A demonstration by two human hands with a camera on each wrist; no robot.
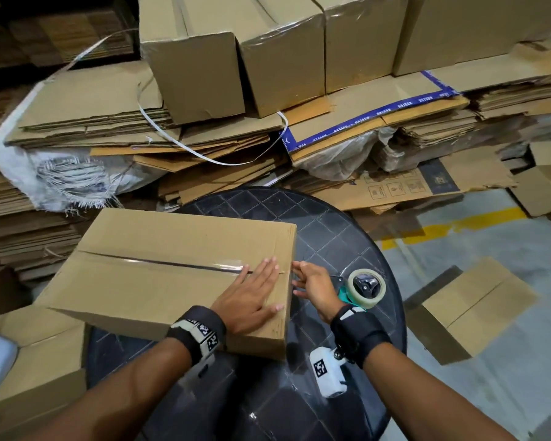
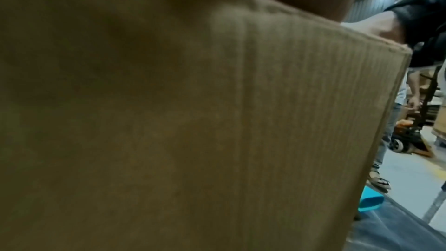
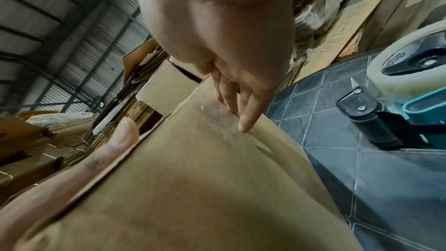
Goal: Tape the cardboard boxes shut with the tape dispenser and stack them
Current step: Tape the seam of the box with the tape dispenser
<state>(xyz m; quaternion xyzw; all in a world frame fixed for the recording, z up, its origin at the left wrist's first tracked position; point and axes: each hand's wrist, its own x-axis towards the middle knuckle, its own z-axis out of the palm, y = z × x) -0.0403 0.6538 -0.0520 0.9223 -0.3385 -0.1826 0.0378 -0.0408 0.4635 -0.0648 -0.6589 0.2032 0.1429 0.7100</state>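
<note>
A long brown cardboard box [image 1: 159, 262] lies on the round black table [image 1: 337, 230], with clear tape along its top seam [image 1: 172, 264]. My left hand [image 1: 252, 291] lies flat on the box's right end, fingers straight over the tape. My right hand [image 1: 312, 288] presses straight fingers [image 3: 246, 119] against the tape end on the box's right side face [image 3: 193, 178]. The teal tape dispenser [image 1: 361, 289] with its clear roll lies on the table just right of that hand, held by nobody. In the left wrist view the box's wall [image 2: 193, 121] fills the frame.
Taped boxes [image 1: 268, 52] stand on piles of flattened cardboard [image 1: 124, 128] behind the table. An open box [image 1: 35, 370] sits at my lower left, a flat box [image 1: 471, 307] on the floor at right. Another person [image 2: 391, 121] and a pallet jack stand farther off.
</note>
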